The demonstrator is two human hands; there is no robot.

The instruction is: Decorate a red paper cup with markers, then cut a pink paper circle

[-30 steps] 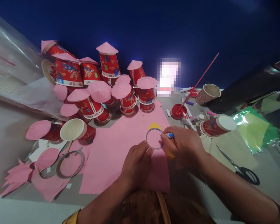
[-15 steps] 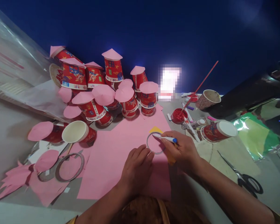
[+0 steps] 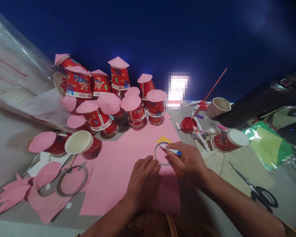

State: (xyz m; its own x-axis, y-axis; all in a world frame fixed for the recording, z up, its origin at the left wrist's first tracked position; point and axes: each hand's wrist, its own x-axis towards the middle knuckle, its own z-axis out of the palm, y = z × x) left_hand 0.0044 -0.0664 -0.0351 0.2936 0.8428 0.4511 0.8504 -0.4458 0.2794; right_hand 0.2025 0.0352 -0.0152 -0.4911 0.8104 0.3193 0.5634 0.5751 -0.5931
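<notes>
My right hand (image 3: 187, 159) grips a white marker (image 3: 172, 150) with a blue end. The marker's tip is at the upper inner edge of a thin grey ring (image 3: 155, 158). This ring lies on a large sheet of pink paper (image 3: 113, 174), beside the corner of a yellow piece (image 3: 164, 139). Palm down on the pink sheet, my left hand (image 3: 144, 174) has its fingers stretched out, fingertips at the ring's left side. Whether the marker has left a line cannot be made out.
Red paper cups (image 3: 119, 77) with pink cone tops stand stacked behind the sheet. To the left lie a larger grey ring (image 3: 59, 186) and pink scraps (image 3: 13, 191). A red paint pot (image 3: 188, 125) with a stick, a lidded cup (image 3: 223, 141) and scissors (image 3: 253, 187) are on the right.
The view has shifted slightly. In my right hand the marker's blue end has swung a little left, while its tip stays at the ring's upper edge. My left hand keeps its place.
</notes>
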